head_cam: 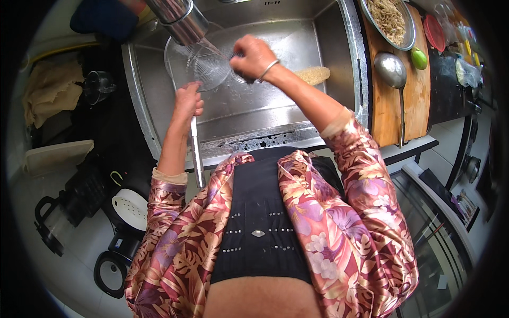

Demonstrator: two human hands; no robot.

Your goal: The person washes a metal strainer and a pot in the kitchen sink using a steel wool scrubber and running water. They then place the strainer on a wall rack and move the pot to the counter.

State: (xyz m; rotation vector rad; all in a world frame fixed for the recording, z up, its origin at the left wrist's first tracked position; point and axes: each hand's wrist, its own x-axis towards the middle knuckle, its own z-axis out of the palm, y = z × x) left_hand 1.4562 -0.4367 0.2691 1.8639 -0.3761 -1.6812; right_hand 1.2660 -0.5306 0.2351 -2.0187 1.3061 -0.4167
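My left hand [187, 100] grips the metal handle of a spiral wire skimmer [210, 73]. Its round wire head is over the stainless steel sink [254, 115], and the handle's end points back towards my body. Above the basin, my right hand [253, 57] is curled around a small dark object [238, 55], mostly hidden by the fingers, perhaps a scrubber. Water runs from the metal faucet [185, 24] down towards this hand. On the sink's floor, behind my right wrist, lies a tan loofah sponge [314, 74].
Right of the sink, a wooden cutting board [385, 119] bears a ladle [391, 71], a metal bowl of shredded food [387, 22] and a green vegetable [419, 58]. A glass mug [97, 87] and a tan cloth [53, 89] lie on the left.
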